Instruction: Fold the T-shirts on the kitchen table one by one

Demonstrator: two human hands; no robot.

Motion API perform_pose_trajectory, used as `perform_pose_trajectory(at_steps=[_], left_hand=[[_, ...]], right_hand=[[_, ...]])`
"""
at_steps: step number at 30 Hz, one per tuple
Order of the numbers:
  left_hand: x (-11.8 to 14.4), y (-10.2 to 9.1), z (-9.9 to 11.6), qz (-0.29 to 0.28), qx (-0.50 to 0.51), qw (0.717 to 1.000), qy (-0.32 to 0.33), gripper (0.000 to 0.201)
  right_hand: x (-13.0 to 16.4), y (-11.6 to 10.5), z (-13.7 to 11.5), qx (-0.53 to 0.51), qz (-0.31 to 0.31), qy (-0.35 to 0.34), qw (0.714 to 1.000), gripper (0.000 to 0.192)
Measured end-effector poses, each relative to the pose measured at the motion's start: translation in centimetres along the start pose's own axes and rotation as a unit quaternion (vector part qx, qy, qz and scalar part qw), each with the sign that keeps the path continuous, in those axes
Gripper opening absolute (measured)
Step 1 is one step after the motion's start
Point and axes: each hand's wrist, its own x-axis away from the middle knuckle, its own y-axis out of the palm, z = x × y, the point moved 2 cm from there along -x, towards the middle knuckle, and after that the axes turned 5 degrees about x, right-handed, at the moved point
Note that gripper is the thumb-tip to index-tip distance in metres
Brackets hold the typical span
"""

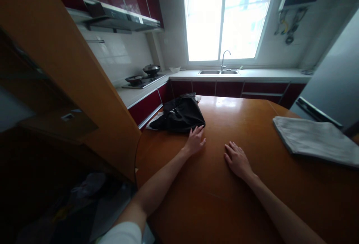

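A black bundle (183, 113), which looks like a bag or a folded garment, lies on the wooden table (230, 124) left of centre. My left hand (195, 141) is at its near right corner, fingers spread, the fingertips at the black edge; it does not grip it. To the right, my right hand (237, 158) rests flat on the tabletop with the fingers apart, holding nothing. Farther right lies a folded grey-white cloth (316, 139), apart from both hands.
Behind the table runs a white counter with a sink (218, 72) and tap under a window. Pans (151, 69) stand on the gas hob at the left. A wooden partition (92, 79) rises at the near left, and a refrigerator (333, 72) stands at the right.
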Motion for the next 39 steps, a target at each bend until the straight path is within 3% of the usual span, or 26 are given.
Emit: perform_pose_trajectory(at_steps=[8, 13, 15, 18, 20, 22, 25, 27, 29, 33, 36, 39], left_hand=[[1.1, 0.4, 3.0, -0.089, 0.122, 0.976, 0.158, 0.054], [2.4, 0.6, 5.3, -0.193, 0.21, 0.931, 0.229, 0.042], [2.3, 0.5, 5.4, -0.191, 0.232, 0.926, 0.228, 0.036], [1.3, -0.4, 3.7, -0.071, 0.197, 0.963, 0.168, 0.029], [0.5, -1.5, 1.4, 0.033, 0.129, 0.988, 0.077, 0.027], [0.1, -2.9, -1.3, 0.093, 0.035, 0.994, -0.043, 0.027], [0.3, -4.8, -4.7, 0.085, -0.094, 0.972, -0.199, 0.03], [0.7, -5.5, -5.8, 0.061, -0.127, 0.959, -0.245, 0.03], [1.1, -5.4, -5.8, 0.042, -0.131, 0.959, -0.248, 0.028], [1.3, -3.5, -2.9, -0.001, -0.129, 0.974, -0.184, 0.028], [1.4, -1.8, 0.4, -0.059, -0.038, 0.997, -0.028, 0.031], [1.6, -0.8, 2.5, -0.12, 0.122, 0.977, 0.124, 0.031]], right_hand=[[-0.1, 0.3, 0.1, -0.03, 0.023, 0.008, 0.999, 0.052], [-0.3, -0.3, 0.4, -0.119, 0.102, 0.035, 0.987, 0.052], [-0.3, -1.0, 0.2, -0.14, 0.139, 0.017, 0.98, 0.05], [0.1, -1.8, -0.7, -0.141, 0.146, -0.064, 0.977, 0.045], [0.5, -2.1, -1.7, -0.129, 0.12, -0.118, 0.977, 0.043], [0.8, -2.1, -2.5, -0.11, 0.085, -0.145, 0.98, 0.042], [0.9, -2.1, -2.8, -0.078, 0.053, -0.123, 0.988, 0.04], [0.6, -2.2, -2.3, -0.054, 0.055, -0.077, 0.994, 0.039], [0.2, -2.4, -1.1, -0.031, 0.059, -0.03, 0.997, 0.039], [-0.6, -2.5, 2.5, 0.007, 0.053, 0.088, 0.995, 0.044], [-0.7, -2.6, 5.0, 0.013, 0.071, 0.179, 0.981, 0.053], [-0.6, -2.8, 5.5, 0.003, 0.121, 0.189, 0.975, 0.056]])
